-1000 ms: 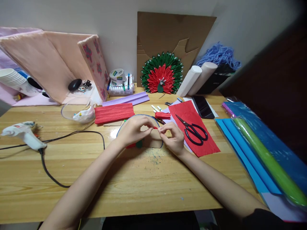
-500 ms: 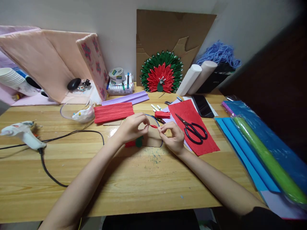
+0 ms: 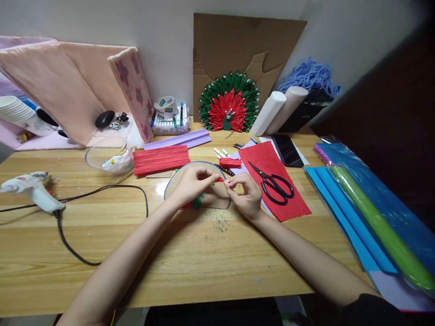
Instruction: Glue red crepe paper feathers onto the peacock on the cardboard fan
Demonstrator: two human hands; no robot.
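Between my two hands is a small twisted strip of red crepe paper (image 3: 220, 179). My left hand (image 3: 196, 182) pinches its left part with thumb and forefinger. At its right end, the fingertips of my right hand (image 3: 245, 194) are closed on it. Below them lies a rounded cardboard piece (image 3: 216, 200) with a blue outline; a green paper shape (image 3: 196, 202) and some red paper sit on it, partly hidden by my left hand. Right of my right hand, black-handled scissors (image 3: 277, 185) rest on a red crepe sheet (image 3: 288, 206).
A white glue gun (image 3: 36, 192) with a black cord lies at left. Folded red crepe paper (image 3: 161, 160) and a clear bowl (image 3: 91, 156) are behind my left arm. A finished red-and-green peacock (image 3: 228, 106) leans at the back. Wrapped rolls (image 3: 377, 217) lie at right.
My left hand has slid right along the red strip toward my right hand, and more of the cardboard's blue outline shows. My right hand has barely moved.
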